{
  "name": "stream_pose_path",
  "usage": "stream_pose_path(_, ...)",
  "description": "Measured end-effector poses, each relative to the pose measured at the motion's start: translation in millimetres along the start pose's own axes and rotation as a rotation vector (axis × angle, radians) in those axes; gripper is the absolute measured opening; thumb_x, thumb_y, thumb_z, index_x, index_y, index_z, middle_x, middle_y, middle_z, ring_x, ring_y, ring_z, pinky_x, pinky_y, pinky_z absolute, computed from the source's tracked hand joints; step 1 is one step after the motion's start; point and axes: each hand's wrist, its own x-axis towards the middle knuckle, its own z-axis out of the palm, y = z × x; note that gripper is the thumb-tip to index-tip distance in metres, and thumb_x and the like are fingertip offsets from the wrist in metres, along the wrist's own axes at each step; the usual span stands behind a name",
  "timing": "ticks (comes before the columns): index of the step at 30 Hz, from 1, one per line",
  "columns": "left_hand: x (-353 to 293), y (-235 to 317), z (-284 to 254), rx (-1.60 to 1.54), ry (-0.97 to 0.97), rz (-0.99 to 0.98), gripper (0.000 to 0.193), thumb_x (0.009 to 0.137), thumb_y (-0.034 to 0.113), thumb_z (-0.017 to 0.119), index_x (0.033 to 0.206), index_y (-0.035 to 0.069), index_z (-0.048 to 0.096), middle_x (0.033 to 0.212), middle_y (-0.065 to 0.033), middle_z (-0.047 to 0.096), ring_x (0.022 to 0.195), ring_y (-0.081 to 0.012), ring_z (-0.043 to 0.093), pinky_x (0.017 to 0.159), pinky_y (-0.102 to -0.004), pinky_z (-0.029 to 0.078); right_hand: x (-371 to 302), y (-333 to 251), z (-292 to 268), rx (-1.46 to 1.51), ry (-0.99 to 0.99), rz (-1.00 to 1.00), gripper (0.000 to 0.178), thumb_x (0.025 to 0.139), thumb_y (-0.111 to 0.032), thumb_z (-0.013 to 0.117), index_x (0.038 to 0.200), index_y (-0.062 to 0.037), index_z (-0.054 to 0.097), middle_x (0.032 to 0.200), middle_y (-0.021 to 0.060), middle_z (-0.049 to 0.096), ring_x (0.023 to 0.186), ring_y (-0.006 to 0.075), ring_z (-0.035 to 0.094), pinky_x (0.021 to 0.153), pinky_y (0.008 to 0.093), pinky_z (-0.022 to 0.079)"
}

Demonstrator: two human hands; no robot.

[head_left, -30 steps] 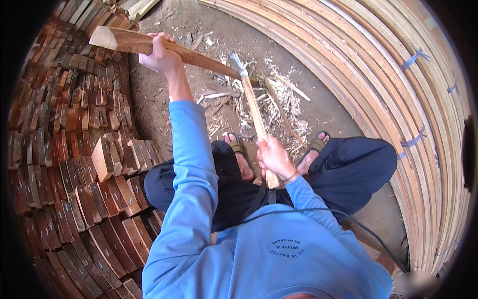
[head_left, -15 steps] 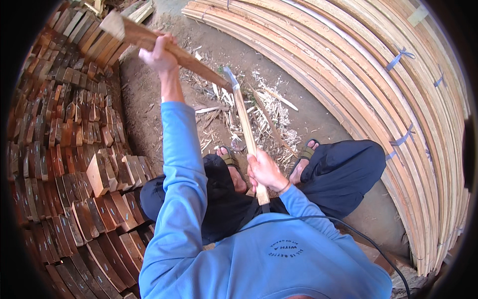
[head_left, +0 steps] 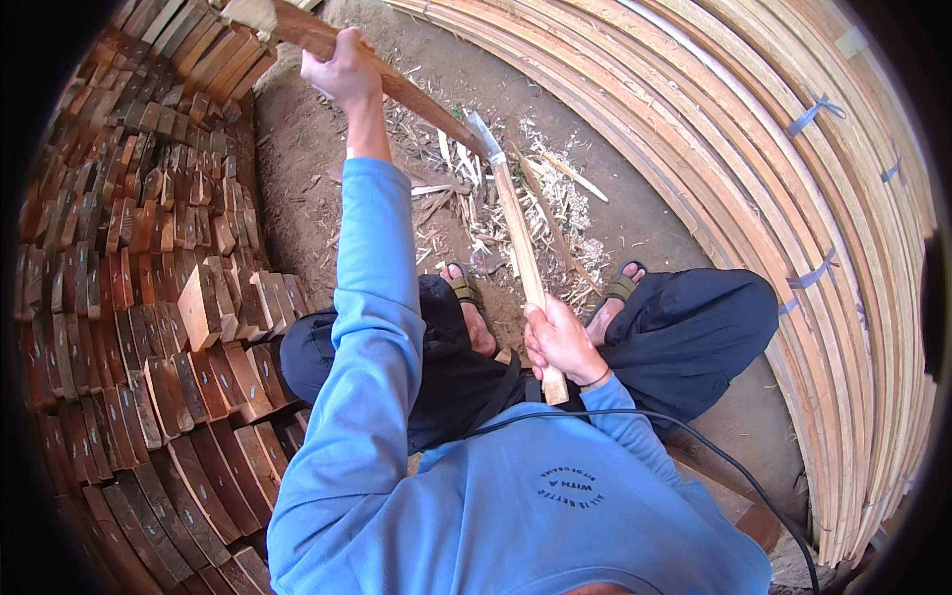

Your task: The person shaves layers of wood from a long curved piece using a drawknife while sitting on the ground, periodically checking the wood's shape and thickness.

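My left hand (head_left: pixel 343 73) grips a thick wooden beam (head_left: pixel 431 107) partway along its upper part. The beam slants from the upper left down toward the middle, its far end partly cut off by the view's edge. Closed around the lower part of a pale wooden handle is my right hand (head_left: pixel 563 340). That handle belongs to an axe (head_left: pixel 516 216), whose narrow metal head (head_left: pixel 483 136) lies against or right beside the beam's lower end. Whether the blade bites into the wood, I cannot tell.
Wood chips and splinters (head_left: pixel 565 203) litter the dirt floor beyond my sandalled feet. Dark cut wood blocks (head_left: pixel 169 307) are stacked along the left. Long strapped planks (head_left: pixel 694 129) curve up the right side. A black cable (head_left: pixel 694 451) crosses my blue shirt.
The whole view has shifted slightly. My right hand and the axe handle's lower end have moved a little to the right. Both grips hold, and the axe head stays by the beam's lower end.
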Motion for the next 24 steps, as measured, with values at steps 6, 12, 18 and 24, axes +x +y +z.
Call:
stream_pose_path(6,-31,38,1,0.210,-0.165,-0.145,0.018,0.091,0.015,0.072,0.095,0.000,0.062,0.075,-0.0103,0.067,0.066,-0.0168,0.064,0.069,-0.0328,0.053,15,-29,-16,0.198,0.313,-0.128,0.010,0.107,-0.013,0.047,0.110,-0.0041,0.047,0.070,0.0018,0.052,0.048,0.0067,0.048,0.037,0.0234,0.042)
stream_pose_path(12,-93,100,61,0.303,-0.590,-0.377,0.058,0.079,0.022,0.083,0.115,-0.004,0.044,0.109,-0.0211,0.061,0.098,-0.0278,0.066,0.086,-0.0424,0.056,51,-168,-21,-0.041,0.393,-0.793,0.048,0.091,-0.032,0.079,0.114,-0.0004,0.051,0.098,0.0140,0.069,0.042,0.0041,0.046,0.034,0.0204,0.038)
stream_pose_path(18,-131,93,89,0.600,-0.886,0.111,0.080,0.079,0.026,0.083,0.133,-0.013,0.038,0.120,-0.0337,0.054,0.118,-0.0456,0.055,0.101,-0.0509,0.047,32,-225,-33,-0.216,0.265,-1.125,0.060,0.086,-0.027,0.084,0.126,0.0065,0.055,0.115,0.0167,0.070,0.092,0.0133,0.070,0.073,0.0256,0.057)
stream_pose_path(24,11,187,53,0.972,-1.317,0.050,0.047,0.095,0.034,0.071,0.134,0.009,0.065,0.107,-0.0119,0.074,0.086,-0.0173,0.069,0.077,-0.0286,0.054,13,-212,-90,-0.266,0.440,-1.023,0.033,0.091,-0.016,0.079,0.111,0.0012,0.060,0.076,-0.0009,0.057,0.053,0.0036,0.040,0.047,0.0224,0.030)
